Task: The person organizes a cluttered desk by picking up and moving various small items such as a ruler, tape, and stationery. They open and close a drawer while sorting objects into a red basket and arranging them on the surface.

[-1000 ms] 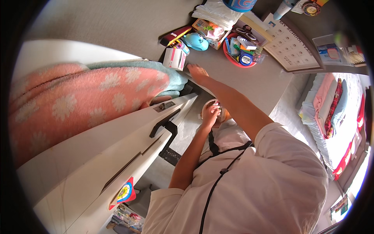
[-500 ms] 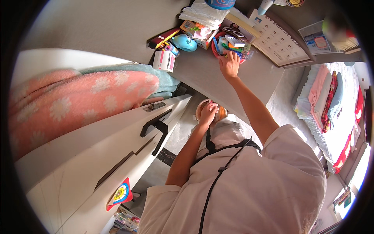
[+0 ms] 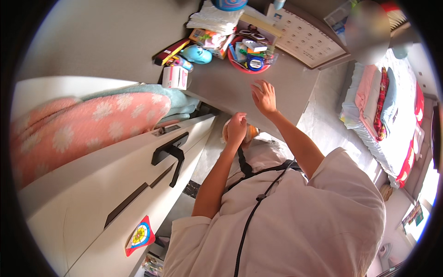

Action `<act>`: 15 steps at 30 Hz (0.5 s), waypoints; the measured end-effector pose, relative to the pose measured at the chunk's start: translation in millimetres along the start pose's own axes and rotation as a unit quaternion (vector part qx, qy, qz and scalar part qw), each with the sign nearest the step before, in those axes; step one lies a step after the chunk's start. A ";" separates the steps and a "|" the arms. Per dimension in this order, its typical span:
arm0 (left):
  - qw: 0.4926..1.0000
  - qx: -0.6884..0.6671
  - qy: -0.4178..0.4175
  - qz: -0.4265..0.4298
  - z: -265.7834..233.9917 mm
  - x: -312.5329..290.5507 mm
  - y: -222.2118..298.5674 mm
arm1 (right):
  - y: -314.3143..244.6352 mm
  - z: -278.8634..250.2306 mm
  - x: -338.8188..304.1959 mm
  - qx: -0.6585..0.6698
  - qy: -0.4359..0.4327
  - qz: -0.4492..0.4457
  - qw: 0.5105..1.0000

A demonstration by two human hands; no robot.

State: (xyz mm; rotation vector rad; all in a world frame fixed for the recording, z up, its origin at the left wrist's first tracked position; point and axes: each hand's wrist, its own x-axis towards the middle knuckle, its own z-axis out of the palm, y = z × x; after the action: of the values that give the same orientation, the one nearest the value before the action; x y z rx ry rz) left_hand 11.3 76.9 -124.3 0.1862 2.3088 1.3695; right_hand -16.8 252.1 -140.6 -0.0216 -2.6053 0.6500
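Observation:
Above the grey desktop point(image 3: 288, 81) my right hand point(image 3: 265, 98) is open, its fingers apart and nothing in them. Just beyond it stands a round red tray point(image 3: 253, 71). A blue round container with a white top point(image 3: 255, 62), a small white box point(image 3: 254, 45) and several small coloured items fill the tray. My left hand point(image 3: 237, 128) is closed in front of my body, below the desk edge. Its fingers curl inward, and whatever they may hold is hidden. Behind that hand shows a round brown and orange thing point(image 3: 252, 132), partly covered.
Left of the tray are a light-blue toy-like object point(image 3: 196, 54), a white and pink box point(image 3: 175, 77) and a white plastic bag point(image 3: 216, 19). A framed photo board point(image 3: 307, 37) leans behind. A white door point(image 3: 110, 175) with a black handle point(image 3: 173, 154) stands close on my left.
My right hand has drawn back from the red tray toward me. The blue round container now shows on top there. My left hand stays low, its fingers curled. The view has shifted slightly.

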 end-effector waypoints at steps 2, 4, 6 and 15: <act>0.989 0.137 -0.008 0.054 -1.7 2.4 11.1 | 21.5 -14.2 -24.2 -0.051 0.004 0.078 0.996; 0.961 0.260 0.020 0.097 6.0 2.3 8.9 | 53.2 -24.5 -44.6 -0.118 -0.007 0.157 0.981; 0.936 0.335 0.003 0.104 11.4 6.8 -2.4 | 93.4 -29.5 -55.2 -0.163 -0.007 0.236 0.958; 0.919 0.387 0.001 0.077 17.7 -1.7 -18.1 | 91.8 -1.2 -26.6 -0.148 -0.126 0.095 0.976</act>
State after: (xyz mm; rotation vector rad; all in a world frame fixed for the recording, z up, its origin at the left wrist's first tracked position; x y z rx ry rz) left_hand 22.6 81.5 -146.6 0.6125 2.7593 0.4319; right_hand -0.8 331.0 -192.1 -0.3030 -2.9494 0.3388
